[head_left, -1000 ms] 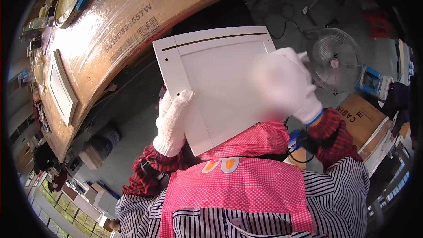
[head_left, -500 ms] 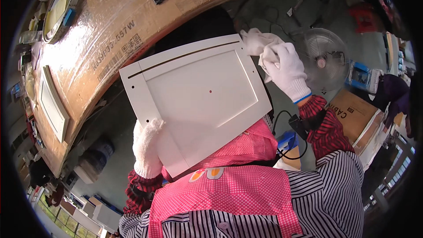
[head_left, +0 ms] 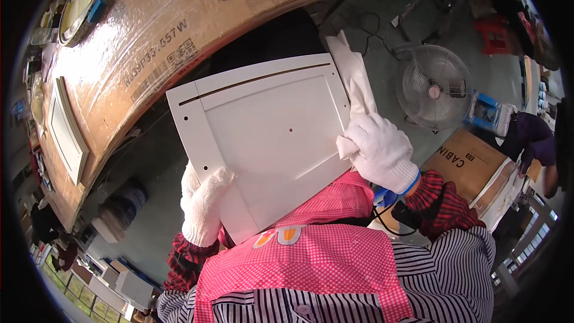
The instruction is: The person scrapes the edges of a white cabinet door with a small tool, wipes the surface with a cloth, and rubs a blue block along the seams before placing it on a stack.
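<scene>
A white framed panel (head_left: 269, 137), with a long groove by its far edge and small holes along its sides, lies tilted over my lap. My left hand (head_left: 203, 206), in a white knit glove, grips the panel's near left edge with the fingers on its face. My gloved right hand (head_left: 382, 149) is closed on a white cloth (head_left: 357, 81) at the panel's right edge. One corner of the cloth pokes out from the fingers over the panel; the rest trails along the edge toward the far corner. The panel's underside is hidden.
A table topped with wrapped cardboard (head_left: 137, 42) curves across the far left, bearing a smaller white panel (head_left: 67, 131) and a roll of tape (head_left: 84, 3). To the right a floor fan (head_left: 434, 87) stands near a cardboard box (head_left: 463, 164). A black cable (head_left: 391, 221) hangs beside my right sleeve.
My right hand has come down from the panel's far right corner to its near right edge, drawing the cloth along. The left hand keeps its hold.
</scene>
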A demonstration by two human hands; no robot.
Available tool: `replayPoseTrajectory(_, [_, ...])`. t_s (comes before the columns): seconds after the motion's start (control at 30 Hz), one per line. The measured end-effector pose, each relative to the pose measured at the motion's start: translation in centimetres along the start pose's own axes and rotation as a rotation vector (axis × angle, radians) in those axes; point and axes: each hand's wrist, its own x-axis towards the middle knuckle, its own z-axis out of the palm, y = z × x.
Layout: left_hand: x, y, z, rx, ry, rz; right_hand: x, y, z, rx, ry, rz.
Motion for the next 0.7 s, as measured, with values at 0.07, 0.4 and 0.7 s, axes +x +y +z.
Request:
replayPoseTrajectory(0.07, [0.2, 1.0, 0.8, 0.113, 0.001, -0.03, 0.7, 0.7, 1.1, -0.004, 0.078, 0.018])
replayPoseTrajectory(0.4, [0.0, 2.1, 1.6, 0.19, -0.013, -0.057, 8.0, 3.1, 1.0, 0.095, 0.091, 0.067])
replayPoseTrajectory(0.7, [0.4, 2.8, 2.8, 0.267, -0.033, -0.072, 9.9, 2.4, -0.9, 0.146, -0.081, 0.341])
